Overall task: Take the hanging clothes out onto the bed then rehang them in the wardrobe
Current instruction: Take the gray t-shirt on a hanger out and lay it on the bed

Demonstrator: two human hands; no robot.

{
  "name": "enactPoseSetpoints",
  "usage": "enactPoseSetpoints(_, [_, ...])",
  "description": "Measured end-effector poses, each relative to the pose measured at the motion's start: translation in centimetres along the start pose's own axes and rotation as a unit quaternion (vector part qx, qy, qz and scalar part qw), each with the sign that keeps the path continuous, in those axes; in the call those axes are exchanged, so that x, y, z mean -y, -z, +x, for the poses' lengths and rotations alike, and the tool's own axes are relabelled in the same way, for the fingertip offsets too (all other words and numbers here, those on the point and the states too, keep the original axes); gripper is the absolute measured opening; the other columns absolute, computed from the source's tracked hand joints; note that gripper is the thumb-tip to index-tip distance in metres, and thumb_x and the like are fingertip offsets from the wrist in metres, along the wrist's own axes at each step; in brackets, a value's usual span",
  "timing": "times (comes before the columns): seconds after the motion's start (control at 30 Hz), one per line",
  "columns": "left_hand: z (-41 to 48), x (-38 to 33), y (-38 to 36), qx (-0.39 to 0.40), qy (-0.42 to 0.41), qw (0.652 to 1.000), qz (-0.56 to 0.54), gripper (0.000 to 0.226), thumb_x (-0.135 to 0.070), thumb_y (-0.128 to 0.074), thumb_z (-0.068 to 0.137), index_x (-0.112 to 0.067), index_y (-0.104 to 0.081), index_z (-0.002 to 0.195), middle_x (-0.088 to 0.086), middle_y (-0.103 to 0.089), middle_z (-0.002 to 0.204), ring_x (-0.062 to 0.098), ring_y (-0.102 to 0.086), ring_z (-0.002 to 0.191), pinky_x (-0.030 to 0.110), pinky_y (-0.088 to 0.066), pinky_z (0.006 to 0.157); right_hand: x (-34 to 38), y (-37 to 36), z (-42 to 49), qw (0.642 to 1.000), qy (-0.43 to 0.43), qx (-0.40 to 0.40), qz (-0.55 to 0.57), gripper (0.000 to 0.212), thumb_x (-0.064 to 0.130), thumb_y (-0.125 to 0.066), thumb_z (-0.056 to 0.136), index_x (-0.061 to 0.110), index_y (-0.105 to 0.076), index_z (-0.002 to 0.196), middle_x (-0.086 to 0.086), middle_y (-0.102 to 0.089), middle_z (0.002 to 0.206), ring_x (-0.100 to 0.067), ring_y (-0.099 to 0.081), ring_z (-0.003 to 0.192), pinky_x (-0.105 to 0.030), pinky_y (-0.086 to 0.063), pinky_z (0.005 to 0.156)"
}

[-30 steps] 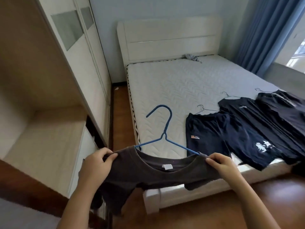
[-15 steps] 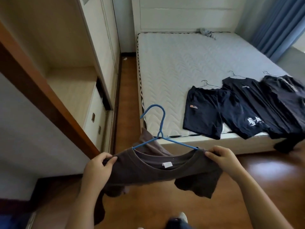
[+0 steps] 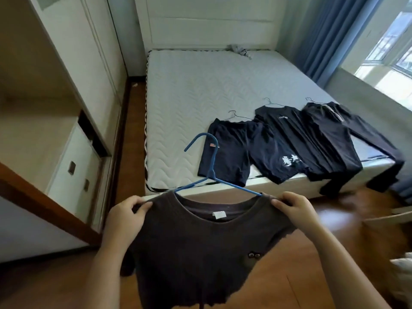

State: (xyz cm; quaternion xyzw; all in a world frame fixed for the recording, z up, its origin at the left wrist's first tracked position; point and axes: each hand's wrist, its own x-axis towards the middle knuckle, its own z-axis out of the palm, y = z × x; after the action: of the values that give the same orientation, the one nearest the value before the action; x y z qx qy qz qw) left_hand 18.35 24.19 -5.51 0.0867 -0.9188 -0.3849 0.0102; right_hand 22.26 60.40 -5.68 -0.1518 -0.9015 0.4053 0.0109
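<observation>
I hold a dark brown T-shirt [image 3: 196, 253] spread out in front of me, above the wooden floor at the foot of the bed [image 3: 200, 99]. My left hand [image 3: 124, 217] pinches its left shoulder and my right hand [image 3: 294, 208] pinches its right shoulder. A blue hanger [image 3: 210, 172] sits inside the neck, its hook pointing up and to the left. On the near end of the mattress lie dark shorts [image 3: 229, 150], a dark T-shirt with a white print [image 3: 287, 143] and a dark long-sleeved top [image 3: 334, 134], each on a wire hanger. The open wardrobe [image 3: 44, 121] stands at the left.
A narrow strip of wooden floor [image 3: 131, 139] runs between wardrobe and bed. A small grey cloth [image 3: 237, 49] lies by the white headboard. Blue curtains [image 3: 323, 34] and a window ledge [image 3: 365, 101] close off the right side. Drawers [image 3: 73, 168] sit low in the wardrobe.
The view has swung to the right, away from the wardrobe and toward the bed. The brown T-shirt now hangs down longer and flatter between my hands, which keep their grip on both shoulders.
</observation>
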Motion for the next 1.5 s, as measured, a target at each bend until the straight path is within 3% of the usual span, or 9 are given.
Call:
enactPoseSetpoints(0.2, [-0.3,-4.5,-2.9,-0.026,-0.052,0.998,0.009,0.009,-0.019,-0.063,0.083,-0.011,-0.067,0.081,-0.005,-0.059,0.069,0.015,-0.054,0.071,0.029,-0.039,0.063,-3.4,4.2,4.9,0.999,0.034,0.002,0.01,0.031,0.014,-0.068,0.079,0.024,-0.054,0.054,0.022,-0.061,0.057,-0.003,-0.05,0.056,-0.014,-0.035,0.054])
enactPoseSetpoints(0.33, [2.6,-5.2,-2.9,-0.054,-0.048,0.997,0.017,0.006,-0.018,-0.064,0.082,-0.013,-0.066,0.08,-0.014,-0.054,0.067,0.0,-0.046,0.065,0.014,-0.037,0.06,-2.6,3.4,9.4,0.998,0.059,0.009,0.015,0.032,0.013,-0.069,0.078,0.031,-0.056,0.056,0.019,-0.064,0.064,0.002,-0.055,0.064,-0.011,-0.037,0.058])
enactPoseSetpoints(0.53, [12.8,-5.5,-4.3,-0.035,-0.023,0.999,0.005,0.02,-0.026,-0.064,0.082,-0.035,-0.055,0.066,-0.018,-0.057,0.069,0.001,-0.05,0.066,0.016,-0.039,0.059,0.4,0.0,19.1,0.994,0.083,-0.069,-0.015,0.015,0.011,-0.067,0.08,0.016,-0.06,0.067,0.002,-0.061,0.063,-0.002,-0.056,0.064,-0.008,-0.038,0.062])
enactPoseSetpoints(0.67, [21.2,-6.1,-4.8,-0.024,-0.036,0.999,0.005,0.023,-0.024,-0.062,0.084,-0.034,-0.052,0.066,-0.019,-0.055,0.068,0.0,-0.048,0.064,0.012,-0.036,0.059,3.5,-1.5,26.2,0.99,0.088,-0.098,-0.046,0.013,0.012,-0.064,0.082,0.015,-0.059,0.07,-0.002,-0.06,0.066,-0.019,-0.054,0.068,-0.013,-0.036,0.06])
enactPoseSetpoints(0.87, [31.3,-6.5,-5.8,-0.007,-0.044,0.999,0.017,0.011,-0.025,-0.056,0.088,-0.025,-0.055,0.076,-0.017,-0.053,0.069,0.004,-0.048,0.065,0.023,-0.037,0.057,6.3,-2.5,35.4,0.988,0.076,-0.119,-0.057,0.011,0.012,-0.064,0.082,0.01,-0.061,0.071,-0.005,-0.062,0.067,-0.02,-0.054,0.068,-0.018,-0.036,0.059])
enactPoseSetpoints(0.97, [34.8,-6.6,-7.5,-0.004,-0.025,0.999,0.026,0.008,-0.024,-0.055,0.088,-0.023,-0.058,0.082,-0.016,-0.054,0.069,0.014,-0.051,0.068,0.026,-0.037,0.057,6.3,-2.9,39.2,0.991,0.058,-0.103,-0.057,0.013,0.013,-0.064,0.082,0.014,-0.059,0.07,-0.001,-0.061,0.066,-0.017,-0.054,0.067,-0.016,-0.036,0.06])
enactPoseSetpoints(1.13, [40.5,-7.4,-10.6,-0.006,0.011,0.999,0.041,0.009,-0.022,-0.053,0.089,-0.022,-0.055,0.08,-0.016,-0.051,0.067,0.006,-0.048,0.063,0.019,-0.035,0.055,5.7,-4.0,46.8,0.995,0.037,-0.074,-0.048,0.014,0.016,-0.063,0.083,0.019,-0.058,0.07,0.006,-0.059,0.065,-0.009,-0.053,0.065,-0.018,-0.036,0.058])
enactPoseSetpoints(1.3, [47.0,-9.3,-12.2,-0.038,0.035,0.996,0.067,0.012,-0.021,-0.051,0.09,-0.015,-0.059,0.084,-0.01,-0.051,0.072,0.015,-0.048,0.072,0.029,-0.035,0.059,6.6,-5.4,55.2,0.999,0.012,-0.017,-0.028,0.011,0.021,-0.063,0.084,0.016,-0.06,0.074,0.002,-0.06,0.068,-0.02,-0.056,0.072,-0.032,-0.041,0.065])
enactPoseSetpoints(1.5, [57.2,-7.9,-15.7,-0.061,0.04,0.993,0.091,0.017,-0.019,-0.05,0.091,-0.007,-0.059,0.084,-0.003,-0.054,0.076,0.02,-0.052,0.073,0.032,-0.038,0.064,5.6,-9.9,66.2,0.991,-0.036,0.054,-0.115,0.045,0.05,-0.058,0.081,0.006,-0.054,0.07,-0.006,-0.059,0.064,-0.025,-0.055,0.067,-0.036,-0.041,0.061])
